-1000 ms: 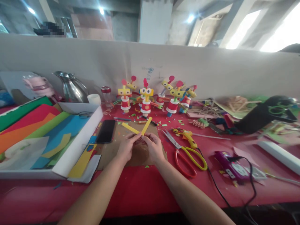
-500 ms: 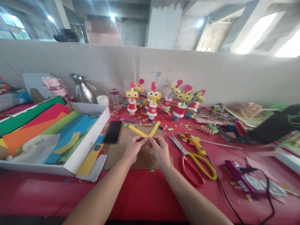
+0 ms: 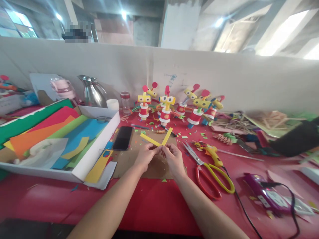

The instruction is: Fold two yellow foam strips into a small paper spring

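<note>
Above the cardboard, the left hand and right hand meet, pinching the yellow paper. It spreads in a V beyond them, toward the cardboard's far edge.

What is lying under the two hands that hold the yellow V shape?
A brown cardboard sheet on the red table lies beneath the left hand and right hand. The part they cover cannot be seen.
</note>
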`<state>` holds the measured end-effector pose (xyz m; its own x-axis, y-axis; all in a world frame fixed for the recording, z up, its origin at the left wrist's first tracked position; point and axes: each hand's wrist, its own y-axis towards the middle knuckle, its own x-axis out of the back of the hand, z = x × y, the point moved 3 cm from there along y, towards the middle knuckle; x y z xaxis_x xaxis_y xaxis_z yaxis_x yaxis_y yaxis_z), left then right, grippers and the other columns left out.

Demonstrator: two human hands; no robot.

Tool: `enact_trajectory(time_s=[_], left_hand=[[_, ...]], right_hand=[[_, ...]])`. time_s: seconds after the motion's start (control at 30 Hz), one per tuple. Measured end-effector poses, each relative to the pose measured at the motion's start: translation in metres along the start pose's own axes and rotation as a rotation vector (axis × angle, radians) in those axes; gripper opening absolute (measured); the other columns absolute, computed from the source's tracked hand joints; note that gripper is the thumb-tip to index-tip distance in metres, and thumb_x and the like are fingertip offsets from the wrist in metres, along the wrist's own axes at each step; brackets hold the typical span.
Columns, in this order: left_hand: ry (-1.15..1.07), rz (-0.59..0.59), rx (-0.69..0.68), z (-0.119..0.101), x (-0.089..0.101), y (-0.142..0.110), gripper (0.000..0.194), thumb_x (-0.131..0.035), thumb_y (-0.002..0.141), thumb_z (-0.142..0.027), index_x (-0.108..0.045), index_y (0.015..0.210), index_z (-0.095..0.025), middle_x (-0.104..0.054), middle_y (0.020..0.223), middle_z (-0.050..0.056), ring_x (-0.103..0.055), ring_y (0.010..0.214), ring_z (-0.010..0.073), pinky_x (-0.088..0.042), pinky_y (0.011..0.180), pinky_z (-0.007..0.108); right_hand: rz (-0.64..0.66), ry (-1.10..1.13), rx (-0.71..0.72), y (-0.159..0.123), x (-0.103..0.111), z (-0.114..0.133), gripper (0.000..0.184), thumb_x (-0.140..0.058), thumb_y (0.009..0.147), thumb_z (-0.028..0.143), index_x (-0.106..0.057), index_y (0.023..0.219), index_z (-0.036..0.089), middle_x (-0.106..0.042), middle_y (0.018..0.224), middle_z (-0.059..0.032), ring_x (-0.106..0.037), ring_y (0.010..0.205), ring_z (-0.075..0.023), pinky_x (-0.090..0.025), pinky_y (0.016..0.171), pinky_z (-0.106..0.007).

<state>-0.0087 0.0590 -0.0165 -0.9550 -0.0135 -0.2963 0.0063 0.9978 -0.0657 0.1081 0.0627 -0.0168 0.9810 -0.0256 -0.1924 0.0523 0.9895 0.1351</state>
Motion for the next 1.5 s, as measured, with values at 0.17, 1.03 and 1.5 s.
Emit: enact_trajectory(time_s=[0.17,1.03,1.5], left_hand=[[-0.070,-0.024,0.019,0.002,0.000,0.002,0.027,-0.079,0.058,-0.040,-0.071,0.068,-0.016,-0.064,0.062,0.002,-0.055,0.062,0.0136,-0.040,0.065,0.026],[-0.001,-0.038,0.009,-0.004,-0.002,-0.003,0.030,-0.079,0.058,-0.039,-0.063,0.068,-0.016,-0.063,0.066,0.001,-0.056,0.064,0.0131,-0.040,0.066,0.026],[-0.017,-0.063,-0.018,-0.003,0.003,0.001,0.030,-0.080,0.057,-0.031,-0.072,0.081,-0.016,-0.071,0.074,0.005,-0.063,0.075,0.0191,-0.044,0.076,0.030]], right_hand=[[-0.013,-0.030,0.003,0.000,0.001,-0.001,0.019,-0.064,0.074,0.037,-0.061,0.076,0.018,-0.062,0.066,0.0005,-0.054,0.059,-0.0130,-0.040,0.054,-0.024],[-0.042,0.156,-0.139,-0.003,-0.001,0.001,0.018,-0.066,0.069,0.033,-0.058,0.068,0.018,-0.053,0.057,0.0049,-0.046,0.051,-0.0086,-0.036,0.051,-0.021],[0.002,0.092,-0.097,-0.002,0.001,-0.007,0.017,-0.066,0.073,0.032,-0.064,0.078,0.016,-0.059,0.064,0.0014,-0.052,0.059,-0.0106,-0.040,0.055,-0.022]])
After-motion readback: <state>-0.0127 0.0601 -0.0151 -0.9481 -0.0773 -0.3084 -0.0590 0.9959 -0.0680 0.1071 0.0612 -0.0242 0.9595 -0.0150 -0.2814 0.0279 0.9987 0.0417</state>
